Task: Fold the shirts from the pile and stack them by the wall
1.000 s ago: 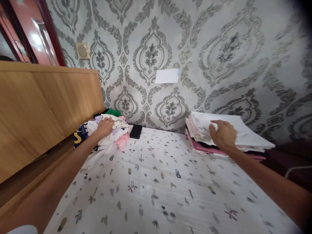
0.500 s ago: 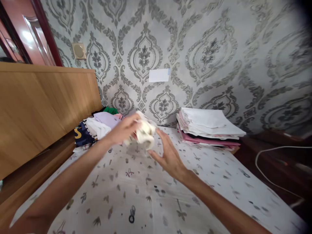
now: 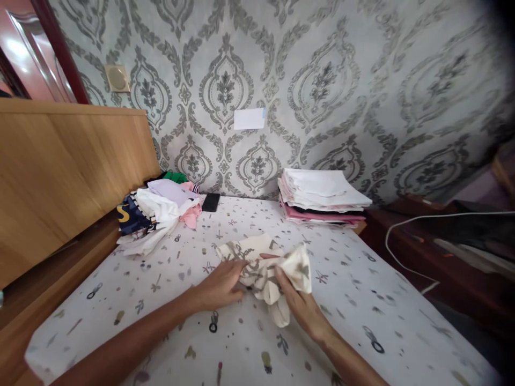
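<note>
A crumpled cream garment (image 3: 265, 273) with dark lettering and grey-brown print lies bunched on the patterned sheet (image 3: 185, 343), near the middle of the view. My left hand (image 3: 220, 285) pinches its left side, fingertips pressed into the cloth. On the other side, my right hand (image 3: 300, 303) grips a raised fold, thumb and fingers around the fabric. Whether the garment is a shirt or something else, I cannot tell.
At the back left, against a wooden panel (image 3: 76, 171), sits a loose heap of clothes (image 3: 164, 201). Beside it lies a black phone (image 3: 211, 202). A neat stack of folded clothes (image 3: 322, 195) stands back right. A white cable (image 3: 388, 236) curves over dark furniture.
The cream garment has come down from the air and towards me onto the sheet. My right hand, earlier open beside it, now grips it. The phone has come into sight.
</note>
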{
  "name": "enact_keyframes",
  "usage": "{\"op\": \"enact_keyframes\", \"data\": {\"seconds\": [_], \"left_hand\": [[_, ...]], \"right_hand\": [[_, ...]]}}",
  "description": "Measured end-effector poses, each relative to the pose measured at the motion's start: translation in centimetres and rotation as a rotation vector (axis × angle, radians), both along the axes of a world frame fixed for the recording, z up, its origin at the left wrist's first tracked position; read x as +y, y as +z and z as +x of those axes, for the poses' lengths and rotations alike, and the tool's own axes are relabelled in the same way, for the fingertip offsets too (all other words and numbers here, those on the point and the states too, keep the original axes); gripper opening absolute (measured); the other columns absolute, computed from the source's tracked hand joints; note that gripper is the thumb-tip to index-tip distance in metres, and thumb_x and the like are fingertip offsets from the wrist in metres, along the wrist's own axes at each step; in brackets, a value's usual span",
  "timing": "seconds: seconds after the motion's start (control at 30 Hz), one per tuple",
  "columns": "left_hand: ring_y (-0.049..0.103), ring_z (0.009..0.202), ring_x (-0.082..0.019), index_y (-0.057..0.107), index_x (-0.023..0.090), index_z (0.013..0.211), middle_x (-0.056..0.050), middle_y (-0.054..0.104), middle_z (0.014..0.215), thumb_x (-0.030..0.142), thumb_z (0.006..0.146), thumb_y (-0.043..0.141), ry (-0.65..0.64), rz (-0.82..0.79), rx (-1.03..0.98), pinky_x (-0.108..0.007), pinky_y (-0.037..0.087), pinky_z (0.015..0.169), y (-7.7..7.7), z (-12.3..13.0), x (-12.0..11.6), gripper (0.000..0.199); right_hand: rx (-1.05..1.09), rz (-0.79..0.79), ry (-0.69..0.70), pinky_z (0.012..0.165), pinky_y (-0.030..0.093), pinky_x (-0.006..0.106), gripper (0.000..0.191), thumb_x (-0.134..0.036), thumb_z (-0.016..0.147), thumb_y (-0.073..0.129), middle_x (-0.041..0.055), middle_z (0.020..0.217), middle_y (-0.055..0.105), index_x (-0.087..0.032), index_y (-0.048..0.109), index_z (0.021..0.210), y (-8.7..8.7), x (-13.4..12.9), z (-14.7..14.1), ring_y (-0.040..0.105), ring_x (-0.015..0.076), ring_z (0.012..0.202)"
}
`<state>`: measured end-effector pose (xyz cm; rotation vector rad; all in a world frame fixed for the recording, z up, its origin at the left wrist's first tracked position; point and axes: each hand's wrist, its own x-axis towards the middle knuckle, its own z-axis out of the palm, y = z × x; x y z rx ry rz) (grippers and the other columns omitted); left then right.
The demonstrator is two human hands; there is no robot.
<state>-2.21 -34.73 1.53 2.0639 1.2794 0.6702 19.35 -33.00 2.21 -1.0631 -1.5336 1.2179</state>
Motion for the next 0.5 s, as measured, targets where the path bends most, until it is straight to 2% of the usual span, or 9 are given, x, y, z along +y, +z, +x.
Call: {"op": "enact_keyframes", "data": {"seconds": [0.03,0.1,0.2,0.3,0.37,0.5], "left_hand": [[0.055,0.122,-0.036,0.06,0.024,0.128,-0.013,0.063,0.128,0.03,0.089,0.055,0.003,0.042,0.009,-0.045,0.042,0.102,-0.6,-0.1,0.3,0.039],[0.061,0.107,-0.031,0.068,0.022,0.107,-0.011,0.069,0.105,0.023,0.09,0.048,0.03,0.108,-0.014,-0.044,0.044,0.097,-1.0,-0.6,1.1,0.026],[0.063,0.092,-0.025,0.066,0.02,0.094,-0.008,0.069,0.092,0.027,0.09,0.048,0.112,0.069,-0.134,-0.036,0.049,0.083,0.7,-2.5,1.9,0.02],[0.06,0.076,-0.019,0.062,0.019,0.092,-0.003,0.065,0.083,0.04,0.09,0.052,0.148,-0.002,-0.311,-0.026,0.046,0.065,4.3,-4.5,1.8,0.023],[0.056,0.069,-0.015,0.063,0.018,0.089,-0.001,0.062,0.078,0.046,0.085,0.059,0.174,0.031,-0.39,-0.023,0.043,0.061,7.5,-5.3,1.0,0.028],[0.057,0.069,-0.014,0.065,0.017,0.088,-0.001,0.063,0.081,0.05,0.081,0.065,0.275,0.109,-0.399,-0.022,0.044,0.06,14.0,-5.7,-1.0,0.034]], "right_hand": [[-0.007,0.007,0.005,0.121,0.028,0.047,0.051,-0.069,0.081,0.063,0.0094,0.122,0.069,-0.027,0.073,0.108,0.6,-0.2,0.3,0.052,0.0322,0.13],[-0.065,0.051,0.036,0.122,0.027,0.047,0.056,-0.071,0.085,0.057,0.0091,0.128,0.066,-0.026,0.071,0.116,1.8,-0.4,1.0,0.049,0.0308,0.133],[-0.137,0.127,0.06,0.115,0.038,0.046,0.058,-0.069,0.089,0.053,0.0096,0.131,0.064,-0.025,0.068,0.123,3.7,-0.2,2.6,0.054,0.0303,0.129],[-0.133,0.218,0.044,0.106,0.048,0.042,0.049,-0.065,0.088,0.06,0.0088,0.111,0.072,-0.023,0.073,0.11,5.2,0.4,3.8,0.062,0.0296,0.116],[-0.062,0.217,0.044,0.1,0.053,0.041,0.042,-0.06,0.085,0.067,0.007,0.1,0.075,-0.022,0.074,0.1,6.0,0.7,4.3,0.067,0.0284,0.107],[0.21,0.005,0.033,0.081,0.061,0.04,0.045,-0.057,0.068,0.083,0.005,0.091,0.076,-0.022,0.073,0.095,7.7,1.1,4.8,0.072,0.0267,0.09]]}}
